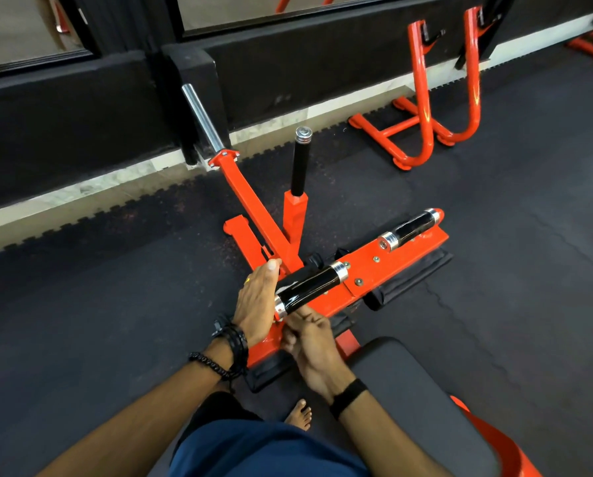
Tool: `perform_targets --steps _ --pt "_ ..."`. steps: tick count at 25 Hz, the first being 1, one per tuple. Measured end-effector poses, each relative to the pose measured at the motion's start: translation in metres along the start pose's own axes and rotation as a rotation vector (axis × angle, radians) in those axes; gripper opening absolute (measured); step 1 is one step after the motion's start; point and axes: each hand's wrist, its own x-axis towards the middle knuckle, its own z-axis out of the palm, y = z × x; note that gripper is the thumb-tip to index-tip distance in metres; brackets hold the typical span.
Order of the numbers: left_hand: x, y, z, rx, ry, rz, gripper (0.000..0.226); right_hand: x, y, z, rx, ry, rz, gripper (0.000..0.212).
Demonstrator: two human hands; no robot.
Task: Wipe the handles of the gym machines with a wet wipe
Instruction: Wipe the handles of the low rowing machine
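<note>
An orange row machine (391, 259) stands in front of me with two glossy black handles on its crossbar. My left hand (257, 301) lies flat with straight fingers against the left end of the near handle (308, 287). My right hand (308, 342) sits just under that handle's chrome end cap, fingers curled and one finger reaching up to the grip. No wet wipe shows in either hand. The far handle (413, 226) is untouched. A third black grip (300, 166) stands upright on an orange post behind.
A chrome weight sleeve (202, 117) angles up from the machine's arm toward the black wall. Orange racks (422, 98) stand at the back right. A black seat pad (415, 390) lies at my right. My bare foot (300, 414) rests on the dark rubber floor.
</note>
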Motion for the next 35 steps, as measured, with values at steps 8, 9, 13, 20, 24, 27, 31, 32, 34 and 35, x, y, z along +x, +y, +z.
perform_targets --steps 8,9,13,20,24,27,31,32,34,35 --pt "-0.003 0.0 0.0 0.046 -0.005 0.003 0.095 0.015 -0.023 -0.025 0.141 0.591 -0.37 0.008" --pt "-0.002 0.0 0.001 0.032 0.004 0.008 0.093 0.007 -0.015 -0.02 0.015 0.595 -0.455 0.007" --pt "0.002 -0.007 0.002 -0.019 0.026 0.001 0.089 -0.019 0.003 0.0 -0.493 0.339 -0.785 0.01" --pt "0.0 -0.007 0.005 -0.101 0.072 -0.019 0.079 0.024 -0.063 -0.01 -1.451 0.446 -0.885 0.027" --pt "0.004 -0.01 0.007 -0.217 0.145 -0.107 0.07 0.026 -0.071 0.024 -1.888 0.163 -0.799 0.035" --pt "0.0 -0.004 0.006 -0.169 0.136 -0.072 0.068 0.052 -0.131 0.016 -2.109 0.116 -0.391 0.035" --pt "0.0 -0.003 0.006 -0.15 0.193 -0.06 0.08 0.079 -0.131 0.048 -2.032 -0.303 -0.004 0.023" --pt "0.0 -0.003 0.006 -0.146 0.207 -0.055 0.079 0.079 -0.118 0.058 -1.958 -0.415 0.036 0.011" --pt "-0.001 -0.001 0.005 -0.138 0.215 -0.058 0.083 0.081 -0.105 0.063 -1.826 -0.524 0.056 0.019" --pt "-0.002 0.0 0.005 -0.126 0.208 -0.065 0.085 0.079 -0.109 0.061 -1.804 -0.528 0.053 0.02"
